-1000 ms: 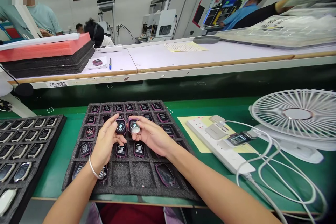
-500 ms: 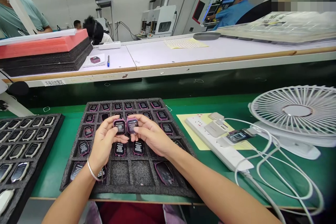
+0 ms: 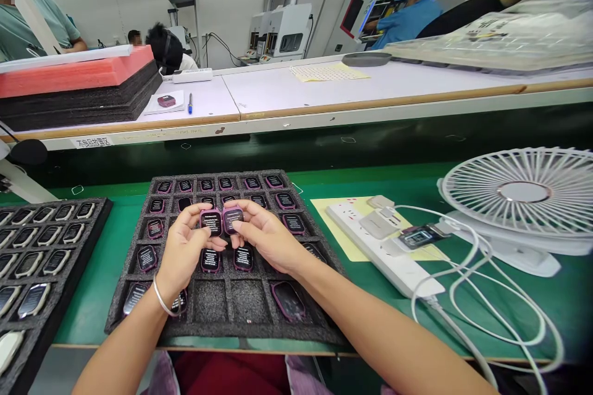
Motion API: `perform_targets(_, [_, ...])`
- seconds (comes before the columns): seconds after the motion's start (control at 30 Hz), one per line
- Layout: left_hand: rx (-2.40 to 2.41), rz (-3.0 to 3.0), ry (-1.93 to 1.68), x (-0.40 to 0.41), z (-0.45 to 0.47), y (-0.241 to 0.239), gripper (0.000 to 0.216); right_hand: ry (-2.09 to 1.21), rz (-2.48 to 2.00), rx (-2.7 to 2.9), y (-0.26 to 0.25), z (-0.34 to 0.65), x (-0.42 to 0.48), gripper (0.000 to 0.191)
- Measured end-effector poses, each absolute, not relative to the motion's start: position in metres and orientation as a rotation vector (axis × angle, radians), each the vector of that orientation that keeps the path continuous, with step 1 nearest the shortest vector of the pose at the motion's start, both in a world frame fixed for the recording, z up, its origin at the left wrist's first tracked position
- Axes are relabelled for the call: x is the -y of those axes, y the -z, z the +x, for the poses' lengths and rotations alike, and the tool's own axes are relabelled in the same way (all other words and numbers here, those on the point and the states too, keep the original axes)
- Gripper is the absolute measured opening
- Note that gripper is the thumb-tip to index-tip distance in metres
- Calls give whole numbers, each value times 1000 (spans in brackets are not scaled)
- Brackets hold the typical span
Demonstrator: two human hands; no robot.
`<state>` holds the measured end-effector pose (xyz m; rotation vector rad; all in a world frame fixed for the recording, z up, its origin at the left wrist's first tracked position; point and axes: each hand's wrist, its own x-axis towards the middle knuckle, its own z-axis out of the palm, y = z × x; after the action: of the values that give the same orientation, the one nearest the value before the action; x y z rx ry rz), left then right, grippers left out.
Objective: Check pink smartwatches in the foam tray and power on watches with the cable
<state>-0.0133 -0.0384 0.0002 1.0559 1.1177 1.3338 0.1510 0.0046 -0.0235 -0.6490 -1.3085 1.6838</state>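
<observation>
Two purple-framed smartwatch bodies without straps are held side by side above a dark foam tray (image 3: 215, 318). My left hand (image 3: 188, 250) is closed on the left smartwatch (image 3: 211, 223), thumb at its lower left edge. Between the thumb and fingers of my right hand (image 3: 266, 237) is the right smartwatch (image 3: 232, 220), with the thumb over part of its screen. Both screens face me and show lines of white text too small to read. More purple watches, such as one at the near right (image 3: 288, 301), lie in the tray's compartments; two near compartments show bare foam.
To the left is a second foam tray (image 3: 99, 222) of light-framed watches. On the right lie a white power strip (image 3: 384, 250), looped white cables (image 3: 514, 302) and a white fan (image 3: 523, 191). A raised shelf (image 3: 278, 95) runs across behind. Several people are beyond it.
Both hands keep their hold on the two watches, nearly still. The whole view has shifted slightly. At the upper right, a dark sleeve now shows over the clear plastic trays.
</observation>
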Motion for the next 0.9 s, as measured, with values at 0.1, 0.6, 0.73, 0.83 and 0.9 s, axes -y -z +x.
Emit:
perform_targets(0.1, [-1115,1062,-1338,39,-14,0,40,-1671,-648,1323,23,151,-4,34])
perform_targets(0.6, [-1111,1078,-1339,39,-14,0,38,-1682,-645,1325,20,151,-1,38])
perform_targets(0.73, [-1114,1059,-1373,39,-14,0,42,-1668,-652,1322,21,151,-1,42])
perform_targets(0.83, [-1106,1046,-1365,38,-13,1,46,-1643,-660,1307,21,150,-2,42])
perform_targets(0.9, [-1110,1034,-1346,38,-13,1,42,-1646,-682,1288,21,150,-3,36])
